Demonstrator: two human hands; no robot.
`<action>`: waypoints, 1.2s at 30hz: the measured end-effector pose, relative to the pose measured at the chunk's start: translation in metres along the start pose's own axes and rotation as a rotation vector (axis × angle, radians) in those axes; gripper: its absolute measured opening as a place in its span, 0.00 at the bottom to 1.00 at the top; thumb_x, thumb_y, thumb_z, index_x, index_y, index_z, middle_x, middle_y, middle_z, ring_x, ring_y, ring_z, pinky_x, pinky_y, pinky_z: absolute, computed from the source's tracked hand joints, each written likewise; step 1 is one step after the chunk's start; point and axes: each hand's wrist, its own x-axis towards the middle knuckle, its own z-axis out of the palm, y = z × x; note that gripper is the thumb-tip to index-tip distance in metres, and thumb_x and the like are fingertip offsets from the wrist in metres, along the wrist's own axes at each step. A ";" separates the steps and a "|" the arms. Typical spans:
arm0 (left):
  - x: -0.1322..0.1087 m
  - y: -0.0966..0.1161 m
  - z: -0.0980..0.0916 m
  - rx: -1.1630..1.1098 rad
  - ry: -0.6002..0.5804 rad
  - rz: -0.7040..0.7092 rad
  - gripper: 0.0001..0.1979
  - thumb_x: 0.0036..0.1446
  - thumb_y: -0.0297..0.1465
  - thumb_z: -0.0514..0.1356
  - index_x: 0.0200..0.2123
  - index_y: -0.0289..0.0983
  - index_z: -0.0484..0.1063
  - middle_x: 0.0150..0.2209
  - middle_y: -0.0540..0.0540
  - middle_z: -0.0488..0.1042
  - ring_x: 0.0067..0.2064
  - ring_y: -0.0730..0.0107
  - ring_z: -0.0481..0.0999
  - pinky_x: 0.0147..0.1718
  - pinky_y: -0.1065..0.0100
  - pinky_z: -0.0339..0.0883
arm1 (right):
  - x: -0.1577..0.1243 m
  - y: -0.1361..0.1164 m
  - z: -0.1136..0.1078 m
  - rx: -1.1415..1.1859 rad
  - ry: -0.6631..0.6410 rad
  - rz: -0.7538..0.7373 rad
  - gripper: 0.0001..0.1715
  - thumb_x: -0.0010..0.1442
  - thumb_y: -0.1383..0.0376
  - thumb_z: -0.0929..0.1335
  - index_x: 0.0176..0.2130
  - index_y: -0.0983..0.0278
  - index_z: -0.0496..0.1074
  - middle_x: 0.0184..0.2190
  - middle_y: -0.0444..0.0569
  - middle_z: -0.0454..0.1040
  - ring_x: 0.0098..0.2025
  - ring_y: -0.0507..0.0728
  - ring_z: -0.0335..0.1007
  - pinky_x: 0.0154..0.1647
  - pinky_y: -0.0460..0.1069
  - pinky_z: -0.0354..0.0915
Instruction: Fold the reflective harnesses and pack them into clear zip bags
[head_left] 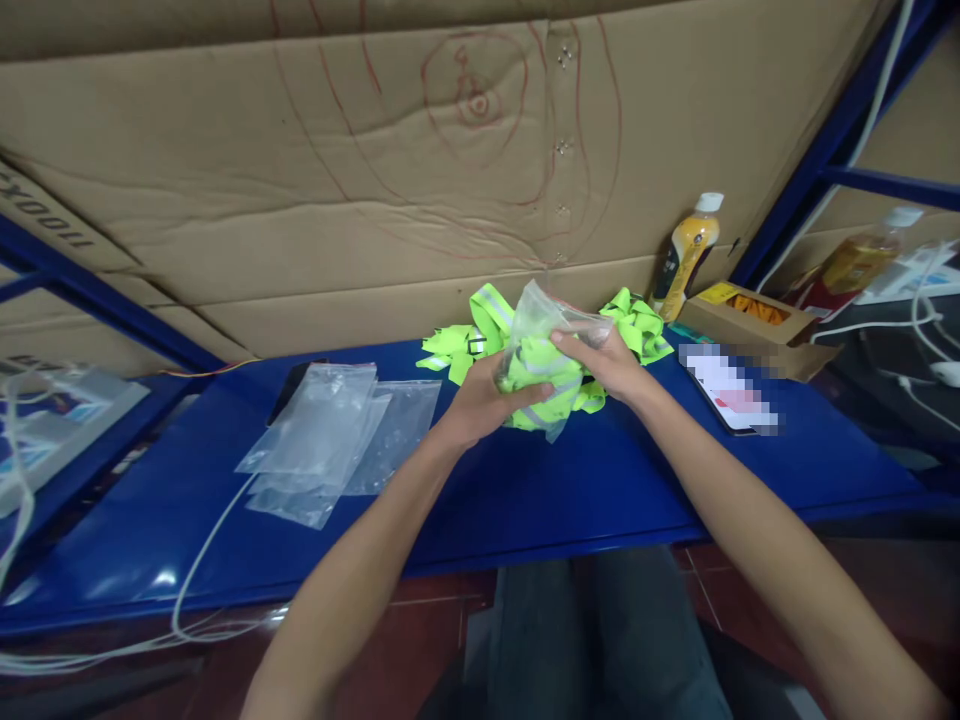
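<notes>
Both hands grip a clear plastic bag (534, 310) above the blue table, with a folded neon-yellow reflective strap (551, 370) inside it. My left hand (487, 398) wraps the bag's lower left side, thumb across its front. At the upper right, my right hand (604, 355) pinches the bag near its opening edge. Behind the bag lie more neon-yellow reflective straps: one bundle (459, 345) with a buckle to the left, another bundle (637, 325) to the right. Part of these straps is hidden by the bag and my hands.
Flat clear bags (322, 430) are stacked at the left on the blue table (585, 490), over a dark object. To the right are a phone (724, 390), an open cardboard box (750, 305) and a drink bottle (688, 255). A cardboard wall (225, 200) stands behind; a white cable (202, 555) crosses the front left edge.
</notes>
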 end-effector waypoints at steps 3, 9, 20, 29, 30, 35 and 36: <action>-0.002 0.008 -0.002 0.087 -0.035 -0.035 0.29 0.49 0.48 0.78 0.48 0.35 0.82 0.47 0.39 0.85 0.47 0.51 0.84 0.46 0.58 0.77 | 0.001 0.002 0.002 0.080 0.016 0.005 0.26 0.56 0.42 0.78 0.40 0.61 0.83 0.40 0.48 0.83 0.45 0.60 0.78 0.53 0.55 0.74; 0.000 0.018 -0.004 0.013 0.164 0.166 0.26 0.58 0.54 0.71 0.46 0.37 0.82 0.46 0.42 0.84 0.48 0.58 0.82 0.46 0.63 0.76 | -0.005 -0.004 0.015 -0.088 -0.114 -0.105 0.23 0.57 0.44 0.78 0.35 0.60 0.82 0.37 0.47 0.82 0.44 0.59 0.77 0.52 0.54 0.73; 0.007 0.008 -0.004 -0.078 0.410 0.245 0.18 0.59 0.48 0.73 0.34 0.39 0.85 0.34 0.46 0.83 0.36 0.64 0.81 0.41 0.65 0.75 | -0.002 -0.004 0.010 0.054 0.193 0.027 0.28 0.52 0.40 0.80 0.26 0.61 0.79 0.23 0.46 0.77 0.26 0.55 0.72 0.30 0.50 0.70; 0.012 -0.004 -0.019 -0.123 0.417 0.278 0.13 0.60 0.44 0.73 0.33 0.40 0.87 0.32 0.46 0.83 0.34 0.66 0.80 0.36 0.67 0.72 | 0.003 -0.001 -0.010 0.164 0.077 0.031 0.24 0.45 0.48 0.84 0.31 0.62 0.82 0.26 0.46 0.80 0.25 0.54 0.75 0.29 0.50 0.73; 0.011 -0.005 -0.019 -0.103 0.418 0.290 0.13 0.61 0.44 0.73 0.33 0.40 0.87 0.32 0.46 0.83 0.34 0.66 0.80 0.36 0.67 0.71 | 0.004 -0.001 -0.010 0.157 0.066 0.022 0.24 0.46 0.48 0.84 0.31 0.62 0.81 0.25 0.46 0.79 0.25 0.54 0.75 0.29 0.50 0.73; 0.011 -0.003 -0.012 -0.155 0.402 0.272 0.15 0.59 0.46 0.73 0.32 0.39 0.86 0.32 0.45 0.83 0.35 0.63 0.82 0.41 0.63 0.75 | 0.006 0.007 -0.003 0.099 0.123 -0.026 0.28 0.48 0.42 0.82 0.30 0.61 0.77 0.22 0.44 0.75 0.23 0.53 0.70 0.27 0.50 0.69; 0.011 -0.003 -0.011 -0.168 0.400 0.254 0.16 0.59 0.47 0.73 0.33 0.39 0.86 0.32 0.45 0.83 0.34 0.62 0.82 0.42 0.62 0.76 | 0.006 0.009 -0.001 0.087 0.151 -0.021 0.30 0.48 0.41 0.82 0.29 0.60 0.76 0.21 0.44 0.74 0.22 0.53 0.69 0.26 0.50 0.69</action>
